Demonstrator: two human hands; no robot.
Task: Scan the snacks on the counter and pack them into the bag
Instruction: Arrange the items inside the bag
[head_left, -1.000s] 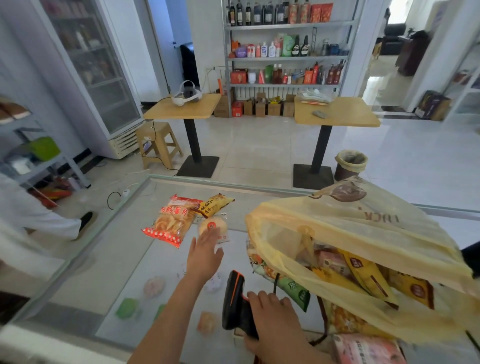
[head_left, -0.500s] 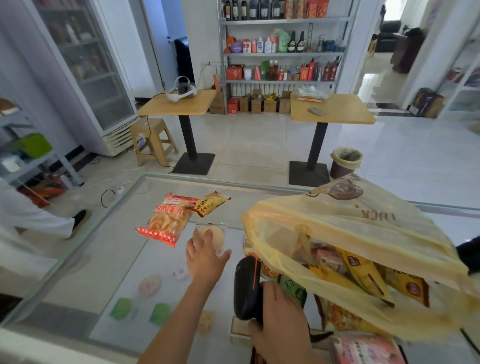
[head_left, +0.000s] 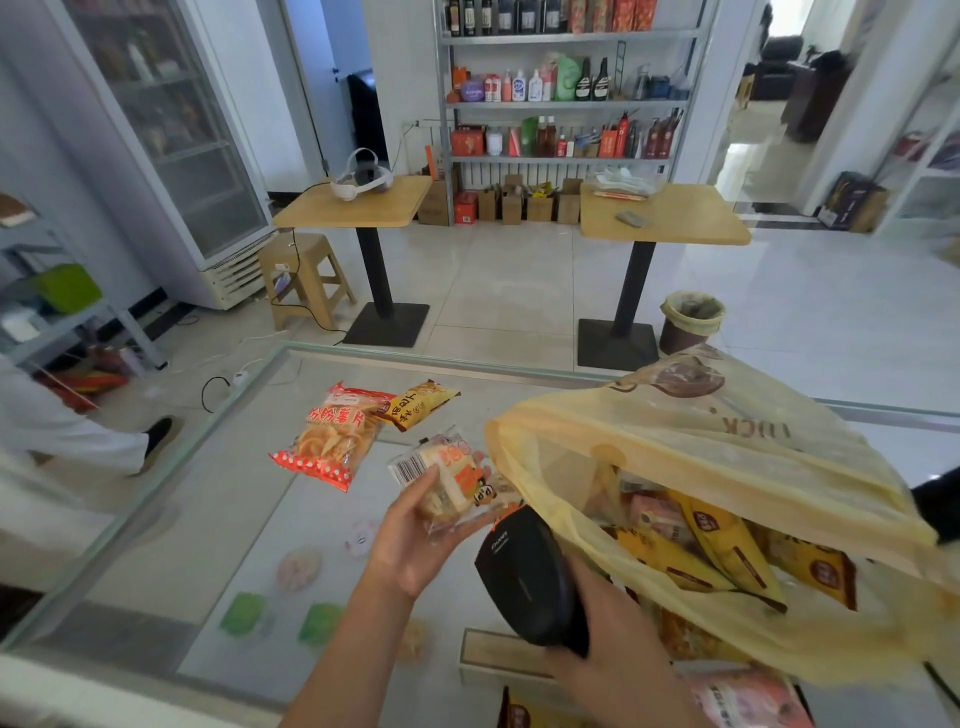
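From the head view, our left grip holds the wrapped snack above the desk, just left of the bag, so we should tilt its barcode toward the scanner clasped in our right grip.

Bright daylight from the right doorway; floor glare; wide-angle bending and blur toward the edges.
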